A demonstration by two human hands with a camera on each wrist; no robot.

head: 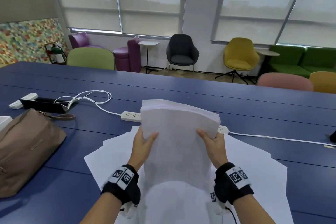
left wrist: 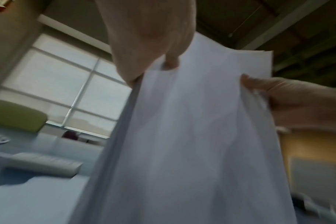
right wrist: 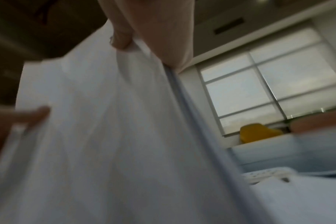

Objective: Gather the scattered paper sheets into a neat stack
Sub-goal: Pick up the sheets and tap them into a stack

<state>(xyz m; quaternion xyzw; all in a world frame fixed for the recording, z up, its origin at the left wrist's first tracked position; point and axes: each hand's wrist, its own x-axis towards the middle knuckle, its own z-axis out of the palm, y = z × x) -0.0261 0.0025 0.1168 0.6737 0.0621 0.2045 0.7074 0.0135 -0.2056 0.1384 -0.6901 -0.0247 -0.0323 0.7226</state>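
Up top, head view: big paper stack (head: 179,132) held upright between both hands, bottom edge down among loose sheets (head: 254,165) spread flat on the blue desk (head: 236,107).
Left hand (head: 142,146): grip closed on the left edge of the paper stack, thumb in front, other fingers hidden behind.
Right hand (head: 213,143): grip closed on the right edge of the paper stack, thumb in front, other fingers hidden behind.
Stack top: bent away, page edges fanned out a bit, not lined up.
Only in head view: brown bag (head: 27,149) on the desk to the left, zipped shut, nothing inside to see; white power strip (head: 131,116) partly behind the paper stack; white cord (head: 87,97) looped near a black tray (head: 45,104); chairs (head: 181,52) by the windows (head: 149,0).
Black tray: dark inside, cord running into it, hard to tell what else.
Only in left wrist view: side of the paper stack (left wrist: 125,121) seen as a thin grey band of pages; left hand (left wrist: 150,37) pinching it from above; right hand (left wrist: 297,103) across on the far edge.
Only in right wrist view: other side of the paper stack (right wrist: 192,106); right hand (right wrist: 153,27) pinching it; left hand (right wrist: 15,119) at the picture's left, cut off.
Hard to see: both wrist views blurry; bottom of the paper stack hidden by its own front page in head view; loose sheets cut off at the bottom edge.
Wrists: black bands (head: 123,182) with black-and-white square marks.
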